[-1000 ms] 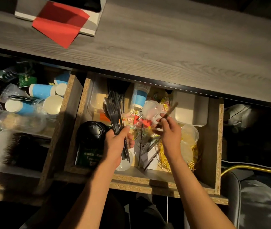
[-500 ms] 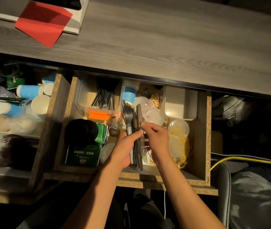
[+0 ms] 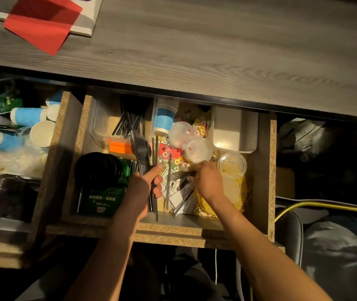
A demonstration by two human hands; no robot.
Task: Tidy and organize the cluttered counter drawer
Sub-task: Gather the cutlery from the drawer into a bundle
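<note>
From the head view, my left hand grips a bundle of black plastic cutlery upright over the open drawer. My right hand pinches what looks like a fork among the clutter, beside the clear lids.

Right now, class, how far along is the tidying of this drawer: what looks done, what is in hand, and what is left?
Done: some black cutlery already lies in the clear tray at the back. In hand: the left hand grips a bundle of black cutlery, and the right hand is picking a fork from the clutter. Left: loose wrappers, straws and clear lids are not yet sorted.
</note>
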